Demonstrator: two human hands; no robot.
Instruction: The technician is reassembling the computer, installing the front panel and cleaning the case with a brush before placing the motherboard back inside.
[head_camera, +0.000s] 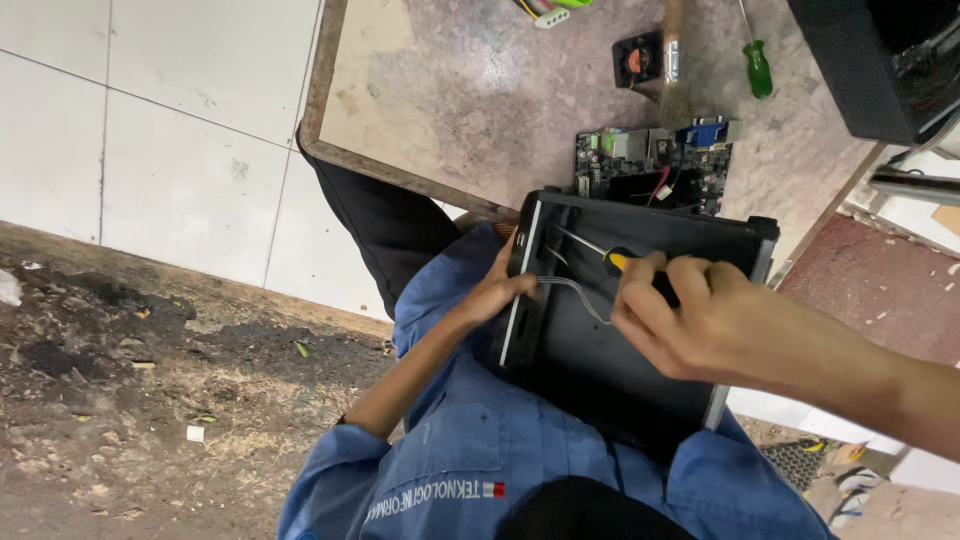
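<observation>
Left hand (495, 295) grips the left edge of the black case (620, 320), which rests tilted on the lap against the tabletop (480, 90). Right hand (700, 315) is closed on a yellow-necked screwdriver (610, 255), tip inside near the top-left corner. Board (655, 165) lies out on the tabletop w/ fan (637, 58) and green driver (758, 68). Case looks stripped, prob. one fastener left; a thin wire (575, 290) remains inside.

Tabletop (470, 100) left part free; circuit board (655, 160), fan (637, 58) block right.
</observation>
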